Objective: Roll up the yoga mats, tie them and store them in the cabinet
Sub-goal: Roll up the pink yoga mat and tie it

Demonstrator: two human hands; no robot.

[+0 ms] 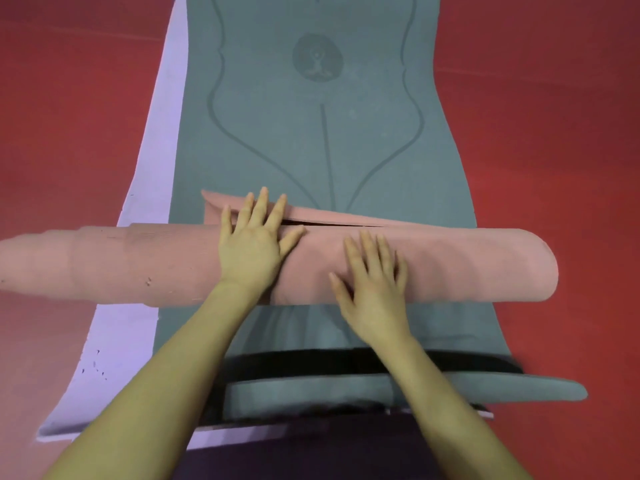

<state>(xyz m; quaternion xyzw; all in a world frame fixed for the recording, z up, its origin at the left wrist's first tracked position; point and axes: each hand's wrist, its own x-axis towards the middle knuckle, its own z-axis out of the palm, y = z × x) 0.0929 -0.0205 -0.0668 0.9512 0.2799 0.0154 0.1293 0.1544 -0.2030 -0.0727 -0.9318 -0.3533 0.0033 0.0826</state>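
Nearest the camera, dark clothing (311,452) fills the lower edge of the view, with two bare forearms reaching forward from it. Just beyond lies a black strap (311,363), running left to right across the near end of the grey-green mat (311,140). A curled grey-green edge lies on the near side of the strap.

The pink mat (467,268) is rolled into a thick cylinder. Its long axis runs left to right, crosswise to the grey-green mat on which it rests. The left end extends past the grey-green mat and out of view; the right end is rounded and overhangs the red floor (554,133). The left portion steps down to narrower layers, so the roll is uneven. The surface is matt pink with small scuffs near the left. A loose pink flap lies flat on the far side of the roll.

The left hand (254,244) presses on top of the roll, fingers straight and spread, tips reaching the flap. The right hand (374,289) rests flat on the roll, fingers straight and apart. Neither grip closes round anything.

The grey-green mat runs lengthwise away from the camera. It bears curved guide lines, a centre line and a round emblem with a seated figure. No readable writing is visible. A lilac mat (114,341) lies beneath it, exposed along the left side.
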